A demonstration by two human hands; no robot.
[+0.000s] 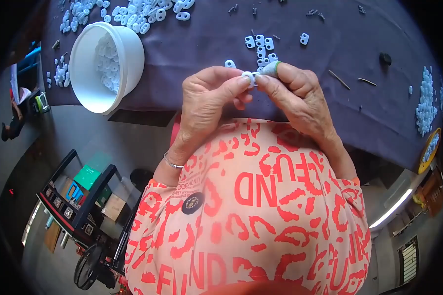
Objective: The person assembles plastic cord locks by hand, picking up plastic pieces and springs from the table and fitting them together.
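Observation:
In front of my chest, at the table's near edge, both hands meet over a small white plastic cord lock point(249, 77). My left hand point(209, 93) pinches it between thumb and forefinger. From the other side, my right hand point(296, 91) grips it with its thumb and a finger that wears a pale cover point(269, 69) with a green edge. The fingertips hide much of the piece. Just beyond lies a small cluster of similar white two-holed pieces point(261, 51). A single white piece point(230, 64) rests by my left fingers, and another point(304, 39) lies farther right.
A white tub point(128, 73) holding small white parts lies tilted at left, below a heap of oval pieces point(142, 14). Small springs point(321, 16) are scattered at the back. Two thin sticks point(338, 79), a dark lump point(385, 59) and a pile of tiny white parts point(426, 105) are at right.

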